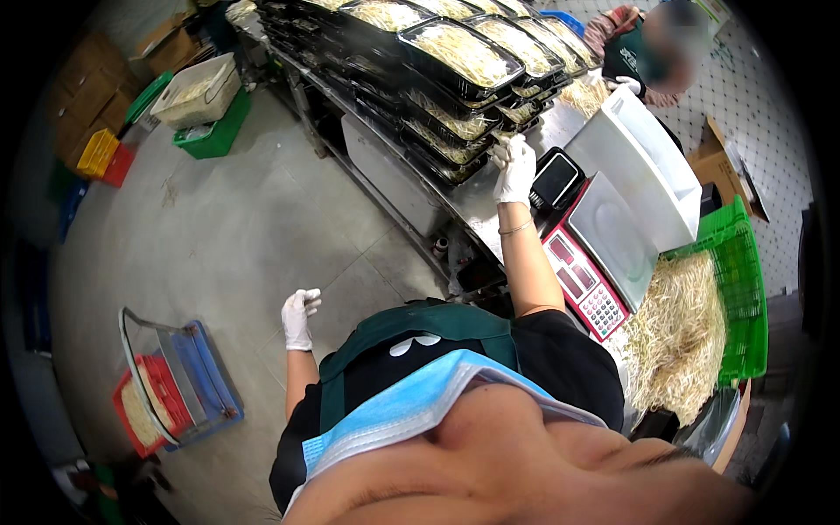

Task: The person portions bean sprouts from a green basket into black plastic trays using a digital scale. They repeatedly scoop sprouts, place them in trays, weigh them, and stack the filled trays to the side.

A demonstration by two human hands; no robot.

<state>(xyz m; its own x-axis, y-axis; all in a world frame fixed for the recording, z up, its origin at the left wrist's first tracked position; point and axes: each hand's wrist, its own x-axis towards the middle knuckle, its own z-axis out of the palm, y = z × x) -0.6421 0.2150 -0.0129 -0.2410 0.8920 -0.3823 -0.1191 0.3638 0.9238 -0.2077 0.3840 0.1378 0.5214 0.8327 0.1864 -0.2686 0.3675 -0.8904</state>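
My right hand point(514, 171), in a white glove, reaches over the steel table beside the stacked black trays of bean sprouts point(462, 54). Its fingers are bent together at the edge of the stack, and what they hold, if anything, is too small to name. Just right of that hand lies an empty black tray point(556, 179), next to a red scale point(584, 271) with a grey weighing plate point(612, 234). My left hand point(298, 320), also gloved, hangs over the floor at my side, fingers loosely apart with nothing in them.
A white plastic bin point(634, 166) stands behind the scale. Loose bean sprouts point(678, 337) spill beside a green crate point(735, 289) at right. A co-worker point(643, 52) stands across the table. A blue trolley point(210, 376) carries a red basket point(150, 404) at left.
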